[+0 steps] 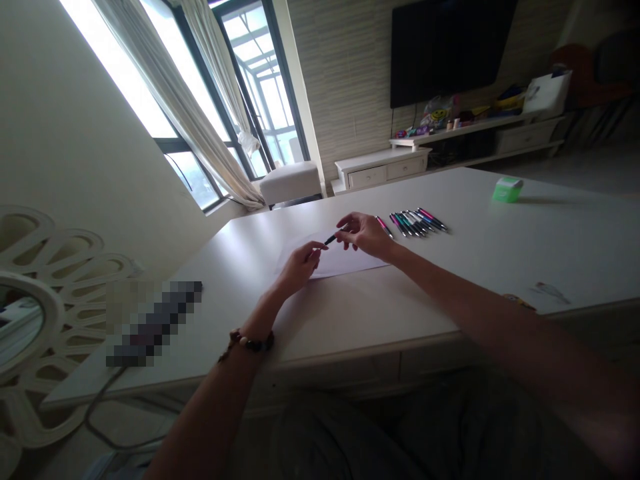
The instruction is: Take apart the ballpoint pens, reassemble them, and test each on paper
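Note:
My left hand [300, 267] and my right hand [365, 236] meet above a white sheet of paper [345, 261] on a white table [500, 253]. A dark pen [335, 235] runs between them, its near end at my left fingertips and its far end pinched in my right fingers. Just beyond my right hand lies a row of several pens with pink, teal and dark barrels [413, 223], not touching it. A beaded bracelet [250, 341] circles my left wrist.
A green and white box [507, 190] stands at the table's far right. A pixelated patch [155, 323] covers part of the table's left side. Beyond stand a white stool [290, 183], a low white cabinet [383, 168] and a wall-mounted television [445, 47].

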Tool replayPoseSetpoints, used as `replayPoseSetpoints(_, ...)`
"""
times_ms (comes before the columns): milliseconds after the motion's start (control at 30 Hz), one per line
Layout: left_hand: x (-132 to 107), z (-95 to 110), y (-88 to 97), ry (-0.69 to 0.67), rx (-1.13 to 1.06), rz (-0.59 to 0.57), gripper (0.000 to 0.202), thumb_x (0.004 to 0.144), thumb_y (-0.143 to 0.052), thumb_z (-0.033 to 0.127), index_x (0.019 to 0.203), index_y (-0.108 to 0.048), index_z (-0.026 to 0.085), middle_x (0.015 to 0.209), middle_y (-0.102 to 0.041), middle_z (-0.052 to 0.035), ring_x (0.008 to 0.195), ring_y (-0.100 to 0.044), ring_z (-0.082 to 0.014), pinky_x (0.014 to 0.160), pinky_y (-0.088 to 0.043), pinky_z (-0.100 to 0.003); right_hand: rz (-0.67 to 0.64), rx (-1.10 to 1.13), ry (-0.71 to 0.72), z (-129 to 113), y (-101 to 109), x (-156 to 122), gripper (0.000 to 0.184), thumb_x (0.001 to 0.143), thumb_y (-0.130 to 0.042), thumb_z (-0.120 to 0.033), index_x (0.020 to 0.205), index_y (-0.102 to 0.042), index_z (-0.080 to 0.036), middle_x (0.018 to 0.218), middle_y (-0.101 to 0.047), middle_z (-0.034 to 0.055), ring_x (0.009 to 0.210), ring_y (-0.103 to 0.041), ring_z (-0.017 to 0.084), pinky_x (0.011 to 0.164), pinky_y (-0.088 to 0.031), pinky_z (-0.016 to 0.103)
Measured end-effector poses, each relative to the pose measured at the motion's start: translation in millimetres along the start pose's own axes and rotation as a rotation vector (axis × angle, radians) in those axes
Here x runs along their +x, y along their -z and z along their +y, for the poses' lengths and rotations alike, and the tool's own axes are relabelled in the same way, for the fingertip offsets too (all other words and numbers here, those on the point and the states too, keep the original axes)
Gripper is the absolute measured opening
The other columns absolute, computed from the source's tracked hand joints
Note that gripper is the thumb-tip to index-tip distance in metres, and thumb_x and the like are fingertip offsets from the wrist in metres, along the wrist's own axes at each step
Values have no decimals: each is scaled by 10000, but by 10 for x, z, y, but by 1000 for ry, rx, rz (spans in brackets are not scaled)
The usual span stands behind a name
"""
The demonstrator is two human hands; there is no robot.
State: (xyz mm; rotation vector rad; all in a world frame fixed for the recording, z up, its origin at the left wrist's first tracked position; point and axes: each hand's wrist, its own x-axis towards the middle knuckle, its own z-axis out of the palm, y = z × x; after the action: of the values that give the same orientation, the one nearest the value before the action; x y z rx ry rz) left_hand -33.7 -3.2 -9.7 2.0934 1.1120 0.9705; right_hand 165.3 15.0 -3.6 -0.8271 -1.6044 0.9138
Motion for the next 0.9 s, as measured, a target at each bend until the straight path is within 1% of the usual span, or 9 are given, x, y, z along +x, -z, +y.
replayPoseSetpoints(100, 7, 19, 4, 38, -98, 0, 298, 856, -471, 413, 869, -599, 144, 518, -316, 60, 443, -300, -58, 414, -219, -184, 41, 53, -1, -52, 21, -1, 190, 752, -690, -256, 854, -615, -114, 726, -664, 61, 531, -586, 99, 398, -423, 177)
replayPoseSetpoints(233, 14, 70, 7, 95, -133, 22, 275, 843, -489, 399, 753, -555, 148, 514, -331, 52, 445, -314, -57, 407, -213, -181, 140, 149, -66, -83, 107, 46, 164, 833, -599, -291, 850, -598, -128, 817, -672, 77, 560, -599, 87, 420, -417, 162)
replayPoseSetpoints(367, 12, 96, 2, 95, -135, 52, 246, 839, -476, 367, 743, -545, 151, 508, -354, 46, 440, -330, -59, 404, -224, -178, 260, 189, -166, -42, 244, 95, 132, 879, -518, -222, 972, -568, -143, 938, -687, 92, 611, -633, 86, 460, -426, 159)
replayPoseSetpoints(433, 12, 87, 0, 95, -129, 60, 241, 837, -473, 361, 740, -542, 151, 506, -361, 46, 436, -330, -59, 403, -222, -176, 207, 79, -232, 5, 279, 87, 205, 851, -563, -215, 1033, -561, -120, 818, -703, 91, 520, -593, 88, 428, -403, 175)
replayPoseSetpoints(533, 15, 56, 0, 101, -110, 48, 246, 838, -472, 365, 739, -543, 151, 497, -363, 48, 429, -326, -58, 401, -219, -175, -16, -181, -306, 83, 256, 39, 424, 725, -721, -233, 1087, -563, -80, 602, -672, 50, 415, -516, 95, 395, -369, 197)
replayPoseSetpoints(600, 17, 36, 3, 105, -94, 33, 261, 844, -466, 379, 744, -546, 151, 499, -367, 46, 430, -326, -58, 401, -220, -175, -148, -303, -307, 118, 220, 6, 518, 654, -781, -268, 1096, -583, -83, 569, -659, 35, 418, -521, 103, 418, -385, 204)
replayPoseSetpoints(667, 17, 27, 4, 106, -81, 26, 274, 851, -459, 390, 751, -549, 151, 504, -372, 44, 434, -332, -59, 404, -226, -175, -200, -374, -271, 129, 197, -13, 519, 612, -803, -330, 1045, -632, -101, 617, -671, 44, 457, -548, 106, 457, -408, 205)
replayPoseSetpoints(767, 8, 40, -3, 102, -68, 12, 279, 851, -456, 396, 759, -552, 150, 502, -377, 45, 434, -339, -60, 405, -235, -175, -201, -347, -206, 101, 176, -18, 449, 606, -784, -423, 911, -688, -109, 653, -663, 50, 484, -549, 95, 464, -406, 200)
replayPoseSetpoints(900, -16, 92, -23, 96, -38, -45, 275, 849, -450, 388, 746, -547, 153, 488, -388, 47, 427, -341, -61, 408, -253, -177, -167, -48, -182, 30, 79, -23, 408, 671, -724, -469, 845, -674, -103, 622, -631, 39, 471, -523, 79, 408, -369, 185)
